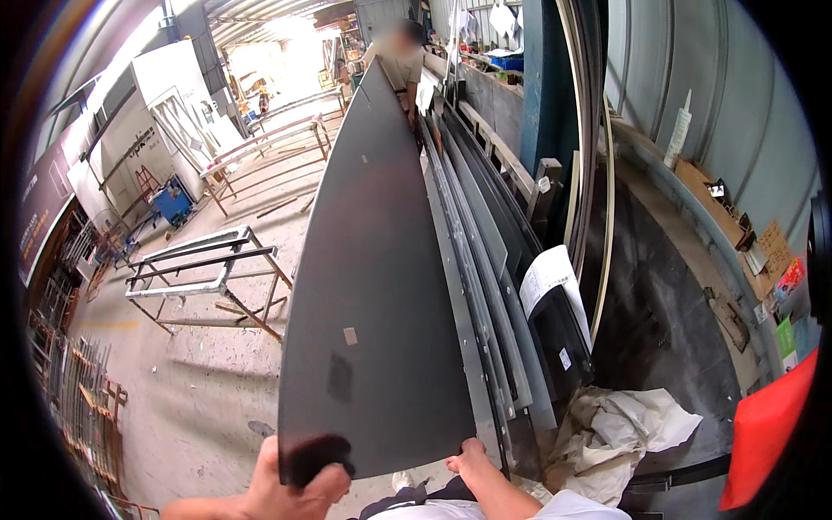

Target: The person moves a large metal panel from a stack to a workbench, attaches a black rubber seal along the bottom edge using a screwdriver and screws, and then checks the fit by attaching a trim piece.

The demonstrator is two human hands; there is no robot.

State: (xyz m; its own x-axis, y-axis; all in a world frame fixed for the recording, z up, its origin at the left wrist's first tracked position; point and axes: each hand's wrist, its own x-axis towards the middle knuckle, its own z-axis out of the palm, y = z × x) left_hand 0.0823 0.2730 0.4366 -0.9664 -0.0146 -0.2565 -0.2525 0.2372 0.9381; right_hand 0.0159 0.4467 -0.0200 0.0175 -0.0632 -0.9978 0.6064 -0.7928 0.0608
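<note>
A long dark grey sheet panel [373,260] stretches away from me, tilted, with small pale stickers on its face. My left hand [290,487] is closed around its near left corner, thumb on the face and fingers at the edge. A dark patch shows on the panel beside that thumb; whether it is a reflection or a pad I cannot tell. At the near right corner my right hand [471,458] grips the bottom edge, its fingers partly hidden. Another person [400,65] stands at the far end, an arm down beside the panel.
Close on the right, several similar sheets [485,286] lean in a stack. Crumpled pale wrapping [620,429] lies near its foot, and something red [771,433] stands at far right. Metal trestle frames [208,269] occupy the floor at left. Metal bars [82,407] are gathered at lower left.
</note>
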